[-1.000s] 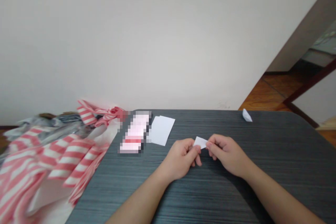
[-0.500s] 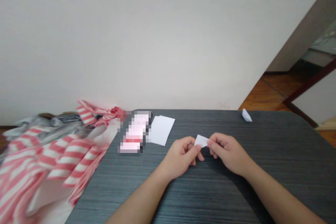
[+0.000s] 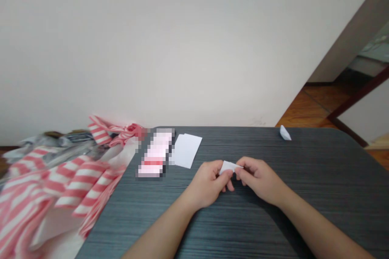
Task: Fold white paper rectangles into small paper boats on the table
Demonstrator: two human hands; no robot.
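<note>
A small folded white paper (image 3: 227, 166) is pinched between both my hands just above the dark grey table (image 3: 319, 194). My left hand (image 3: 209, 184) grips its left side with thumb and curled fingers. My right hand (image 3: 259, 180) pinches its right side, fingers pressed together. Most of the paper is hidden by my fingertips. A flat stack of white paper sheets (image 3: 187, 150) lies further back to the left of my hands.
A small folded white paper shape (image 3: 285, 133) sits near the table's far right edge. A blurred pink-and-white object (image 3: 155, 153) lies beside the sheets. Red-and-white striped cloth (image 3: 60, 186) is heaped off the table's left side. A white wall stands behind.
The paper has dropped lower between my fingers and shows less. My two hands have drawn closer together.
</note>
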